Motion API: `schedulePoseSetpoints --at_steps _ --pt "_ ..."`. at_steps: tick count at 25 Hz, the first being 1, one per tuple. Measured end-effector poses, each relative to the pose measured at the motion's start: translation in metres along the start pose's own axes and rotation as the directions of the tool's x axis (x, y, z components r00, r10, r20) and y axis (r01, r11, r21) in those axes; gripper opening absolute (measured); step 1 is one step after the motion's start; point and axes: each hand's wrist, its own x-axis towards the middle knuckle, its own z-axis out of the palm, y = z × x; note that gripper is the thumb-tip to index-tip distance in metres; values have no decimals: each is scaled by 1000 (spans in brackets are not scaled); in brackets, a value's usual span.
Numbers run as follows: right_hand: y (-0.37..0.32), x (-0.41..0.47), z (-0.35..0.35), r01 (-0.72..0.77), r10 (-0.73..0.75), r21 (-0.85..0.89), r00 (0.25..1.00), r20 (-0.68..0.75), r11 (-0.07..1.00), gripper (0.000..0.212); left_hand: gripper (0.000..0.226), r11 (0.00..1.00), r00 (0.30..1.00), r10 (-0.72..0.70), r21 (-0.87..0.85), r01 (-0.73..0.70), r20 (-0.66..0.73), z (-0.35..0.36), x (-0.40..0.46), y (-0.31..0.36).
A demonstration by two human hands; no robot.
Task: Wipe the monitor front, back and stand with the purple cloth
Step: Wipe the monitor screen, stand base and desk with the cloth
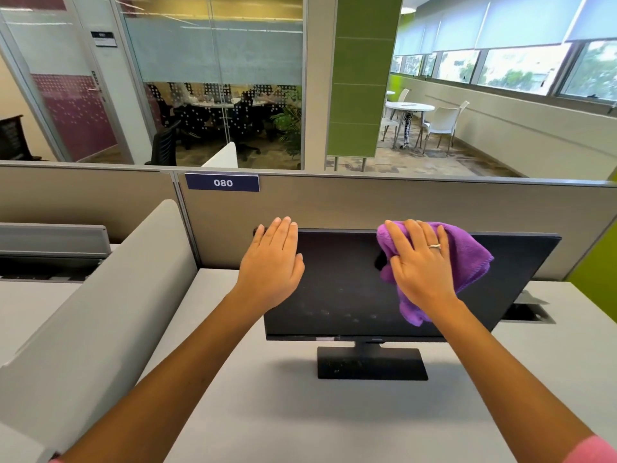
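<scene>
One flat black monitor (350,289) on its rectangular black stand (372,362), sitting on the pale grey desk (267,412). Right hand (419,262) presses one crumpled purple microfibre cloth (467,255) flat-fingered against the upper right screen. Left hand (272,262) lies open on the top left corner, hiding it. Cloth's middle is hidden under the hand.

Black monitor (350,289) upright on stand (372,362); purple cloth (467,259) against screen's upper right.
</scene>
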Motion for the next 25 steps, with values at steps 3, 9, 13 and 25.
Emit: schedulePoseSetpoints --at_steps 3,9,13,25 --pt "53 -10 -5 -64 64 -9 998 0 998 49 58 998 999 30 -48 -31 -18 5 15 28" --pt "92 -14 -5 -119 120 34 993 -20 992 46 54 998 999 45 -52 -46 -22 9 36 75" --pt "72 -11 -2 -130 133 69 990 -37 989 46 53 997 999 48 -53 -48 -13 12 45 110" --pt "122 -14 -3 46 -45 86 999 -13 995 45 47 999 987 -7 -47 0 -164 32 61 163"
